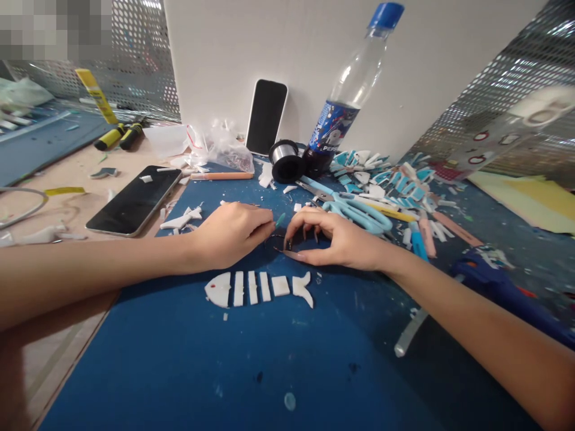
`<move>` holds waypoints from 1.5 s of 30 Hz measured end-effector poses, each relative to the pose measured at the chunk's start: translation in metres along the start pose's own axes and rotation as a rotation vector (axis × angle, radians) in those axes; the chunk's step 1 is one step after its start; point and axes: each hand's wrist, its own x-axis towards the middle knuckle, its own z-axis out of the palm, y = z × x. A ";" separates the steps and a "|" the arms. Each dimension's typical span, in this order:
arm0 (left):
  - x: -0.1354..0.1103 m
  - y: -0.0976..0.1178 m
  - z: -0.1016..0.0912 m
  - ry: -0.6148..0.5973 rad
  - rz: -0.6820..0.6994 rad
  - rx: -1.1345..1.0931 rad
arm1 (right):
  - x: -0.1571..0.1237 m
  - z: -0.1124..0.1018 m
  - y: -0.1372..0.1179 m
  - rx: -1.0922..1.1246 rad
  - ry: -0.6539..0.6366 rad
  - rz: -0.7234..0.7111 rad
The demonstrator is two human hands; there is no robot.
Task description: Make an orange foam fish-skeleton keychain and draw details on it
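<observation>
White fish [253, 288] in six pieces, flat on the blue mat [179, 371]; thin wire [275, 236] just beyond it. Left hand [233, 233] beyond the fish, fingers bunched, can't tell what they grip; right hand [330, 236] also beyond, half-curled, fingertips at the wire, grip unclear. Spool [286, 160] farther beyond the fish.

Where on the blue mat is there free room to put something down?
Mostly bare: the near part of the blue mat, below the white fish pieces and left of the translucent stick, with small specks. Crowded: beyond the right hand, with scissors, spool and bottle.
</observation>
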 end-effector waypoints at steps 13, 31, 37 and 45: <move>0.003 0.002 0.003 0.096 0.190 0.106 | 0.001 0.001 0.000 0.074 -0.002 -0.023; 0.003 0.003 0.001 0.042 0.255 -0.037 | 0.001 0.006 0.002 0.045 0.076 0.019; 0.003 0.003 -0.005 0.203 -0.042 -0.255 | 0.002 0.007 0.008 0.265 0.175 0.057; 0.013 -0.008 -0.012 0.213 -0.077 -0.321 | 0.002 0.013 0.009 0.353 0.328 0.034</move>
